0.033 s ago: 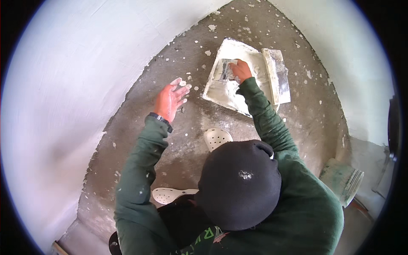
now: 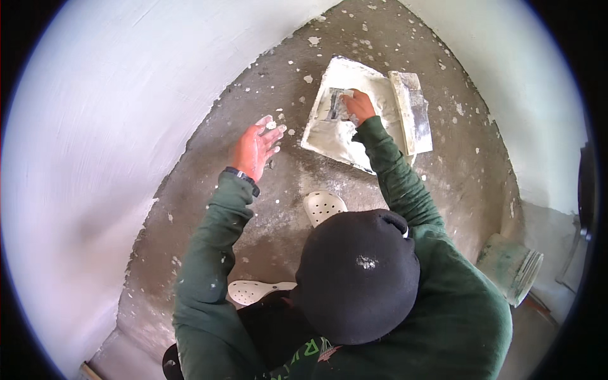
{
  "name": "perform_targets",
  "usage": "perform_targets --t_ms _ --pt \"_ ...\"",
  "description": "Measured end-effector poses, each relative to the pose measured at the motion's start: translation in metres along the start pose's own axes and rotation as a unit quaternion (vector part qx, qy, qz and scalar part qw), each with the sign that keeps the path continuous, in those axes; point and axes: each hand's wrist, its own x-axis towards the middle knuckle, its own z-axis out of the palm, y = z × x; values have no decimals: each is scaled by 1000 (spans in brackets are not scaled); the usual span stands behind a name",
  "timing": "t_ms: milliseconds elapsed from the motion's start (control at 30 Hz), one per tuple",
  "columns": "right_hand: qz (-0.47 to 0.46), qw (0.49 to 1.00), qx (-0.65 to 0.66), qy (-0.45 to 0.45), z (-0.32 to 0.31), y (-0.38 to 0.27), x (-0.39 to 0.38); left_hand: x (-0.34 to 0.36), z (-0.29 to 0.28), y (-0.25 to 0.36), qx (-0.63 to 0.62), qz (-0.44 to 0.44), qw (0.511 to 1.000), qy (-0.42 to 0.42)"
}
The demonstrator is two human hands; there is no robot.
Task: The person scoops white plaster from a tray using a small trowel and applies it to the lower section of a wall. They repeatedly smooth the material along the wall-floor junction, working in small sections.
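My right hand (image 2: 359,106) grips a putty knife (image 2: 335,104), its broad grey blade lying against the white plaster (image 2: 345,134). That plaster fills a shallow, pale rectangular tray (image 2: 315,147) on the floor. Beside it, my left hand (image 2: 255,149) is held above the floor to the tray's left, touching nothing, with fingers stretched out and fingertips whitened. Across the tray's right edge rests a wide flat metal blade (image 2: 418,111) with a pale, plaster-caked bar along one side.
Pale walls (image 2: 126,114) close in on both sides and meet the brown floor (image 2: 253,101), which is spotted with dried plaster. A plaster-stained bucket (image 2: 506,266) lies tipped at the right. My light clogs (image 2: 324,206) are near the tray.
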Motion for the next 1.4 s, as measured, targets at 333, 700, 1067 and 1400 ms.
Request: perform_targets --t_ms 333,700,1067,1400 --pt "385 810 442 22 3 -46 18 77 -1 -42 269 126 952 67" --pt "353 666 657 19 48 -101 119 -22 -75 38 379 40 924 -6" --pt "353 791 497 41 203 -119 238 -188 -151 126 449 -89 886 79" --pt "308 724 604 129 130 -158 182 -67 -176 110 744 53 664 58"
